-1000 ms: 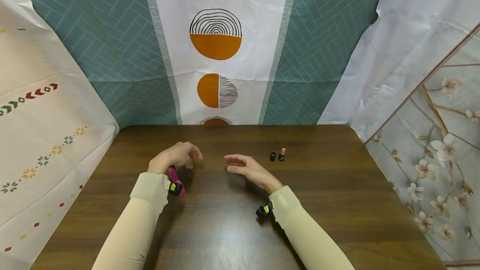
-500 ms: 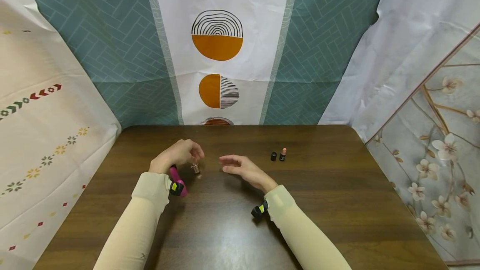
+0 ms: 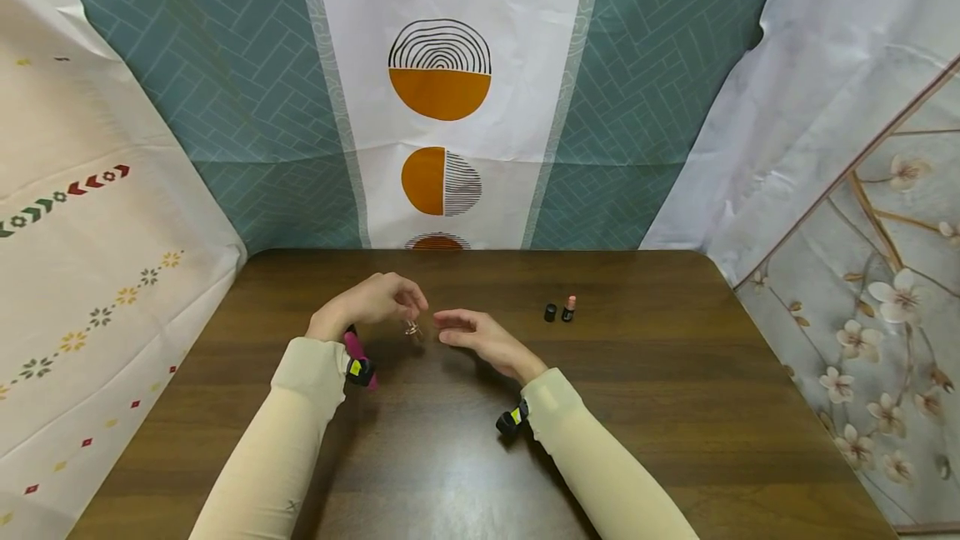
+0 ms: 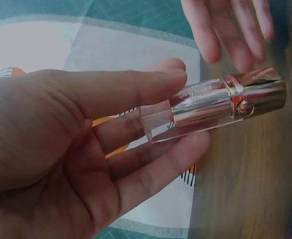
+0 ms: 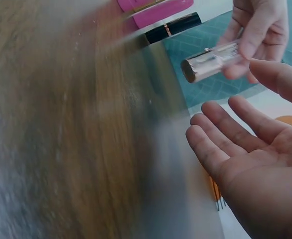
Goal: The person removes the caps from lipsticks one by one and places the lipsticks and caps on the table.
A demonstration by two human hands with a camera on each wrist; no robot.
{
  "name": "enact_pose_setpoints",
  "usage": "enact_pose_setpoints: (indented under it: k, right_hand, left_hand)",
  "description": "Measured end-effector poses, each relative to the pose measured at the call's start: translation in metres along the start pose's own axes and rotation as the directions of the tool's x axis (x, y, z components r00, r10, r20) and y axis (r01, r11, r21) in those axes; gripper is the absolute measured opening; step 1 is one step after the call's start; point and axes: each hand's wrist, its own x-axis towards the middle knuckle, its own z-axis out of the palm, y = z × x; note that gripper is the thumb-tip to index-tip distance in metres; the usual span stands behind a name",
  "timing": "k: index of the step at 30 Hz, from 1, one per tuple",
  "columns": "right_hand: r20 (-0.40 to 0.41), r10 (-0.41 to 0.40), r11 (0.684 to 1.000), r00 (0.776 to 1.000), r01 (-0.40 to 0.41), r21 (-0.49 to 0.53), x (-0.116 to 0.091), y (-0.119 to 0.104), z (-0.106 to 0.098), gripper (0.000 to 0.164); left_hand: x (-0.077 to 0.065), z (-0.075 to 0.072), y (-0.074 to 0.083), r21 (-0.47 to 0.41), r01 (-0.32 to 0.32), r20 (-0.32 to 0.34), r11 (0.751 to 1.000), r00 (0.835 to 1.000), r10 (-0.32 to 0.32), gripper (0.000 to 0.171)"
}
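Note:
In my left hand (image 3: 378,298) I hold a lipstick (image 4: 206,102) by its clear cap, thumb on one side and fingers on the other. Its shiny rose-gold base (image 4: 263,94) points toward my right hand (image 3: 480,332). In the head view the lipstick hangs below the left fingertips, small and partly covered. My right hand faces it palm inward, with fingers extended and holding nothing. Seen from the left wrist, the right fingertips (image 4: 243,57) are right at the lipstick's base.
Beneath my left wrist lie a pink object (image 3: 362,357) and a black tube with a gold band (image 5: 173,27). Toward the back right of the brown table (image 3: 637,390) stand an uncapped lipstick (image 3: 569,309) and a black cap (image 3: 551,312). Patterned cloths hang around the table.
My left hand has moved right with the lipstick, which has come into sight below its fingers. My right hand has shifted slightly left, narrowing the gap between the hands.

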Motion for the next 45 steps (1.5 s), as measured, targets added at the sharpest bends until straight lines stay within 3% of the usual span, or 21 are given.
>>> enact_pose_setpoints:
  k: [9,21,30,36,45]
  right_hand:
    - [-0.016,0.021,0.999,1.0,-0.021,0.032,0.008,0.003,0.013,0.047]
    - [0.021,-0.007,0.991,1.0,0.004,0.133,0.012,-0.001,0.018,0.041]
    - [0.005,-0.017,0.988,1.0,0.016,0.155,0.012,0.002,0.018,0.035]
    - [-0.037,-0.049,0.983,0.998,0.054,0.173,0.011,-0.001,0.016,0.032]
    - [-0.1,-0.078,0.974,0.992,0.097,0.205,0.006,-0.004,0.009,0.029]
  left_hand:
    - [0.004,0.001,0.009,-0.023,-0.07,-0.001,0.997,0.998,0.07,0.012]
    - [0.005,0.003,0.02,-0.085,-0.016,-0.013,0.996,1.0,0.015,0.01]
    - [0.007,0.012,0.021,-0.12,0.023,-0.095,0.992,0.995,-0.035,0.016]
    - [0.013,0.019,0.024,-0.099,-0.002,-0.219,0.995,0.975,-0.02,0.021]
    - [0.028,0.042,0.033,-0.255,-0.015,-0.374,0.967,0.924,-0.084,0.022]
